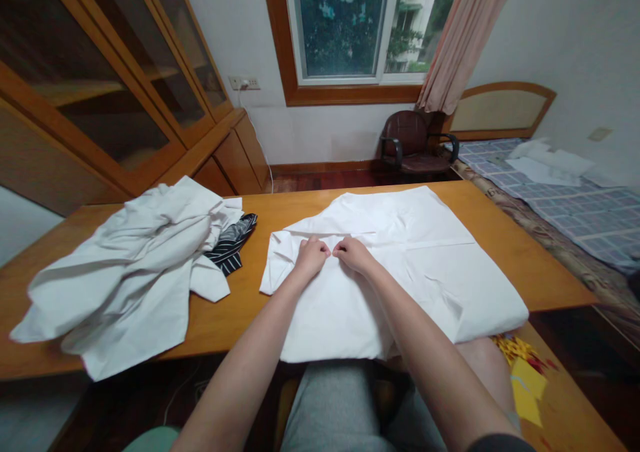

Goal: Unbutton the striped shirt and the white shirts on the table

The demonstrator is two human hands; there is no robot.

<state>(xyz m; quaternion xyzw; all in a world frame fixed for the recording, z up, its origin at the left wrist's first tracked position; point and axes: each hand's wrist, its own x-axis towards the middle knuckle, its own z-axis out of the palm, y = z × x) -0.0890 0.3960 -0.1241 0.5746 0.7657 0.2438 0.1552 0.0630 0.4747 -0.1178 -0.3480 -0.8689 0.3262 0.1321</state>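
Observation:
A white garment [425, 265] lies spread on the wooden table in front of me, its near edge reaching over the table's front edge. Its left end is folded over and creased. My left hand [313, 255] is closed in a pinch at the upper left of this cloth. Close beside it, my right hand [353, 253] pinches too, fingertips facing the left ones across a small gap. What exactly lies between the fingertips is too small to make out, but both hands rest on the white fabric.
A crumpled pile of white cloth [145, 252] lies on the table [250, 319] at left, with a black striped cloth [233, 245] partly under it. Yellow items [527, 385] sit on a lower surface at right. Beyond stand a brown armchair [413, 139] and a bed [550, 192].

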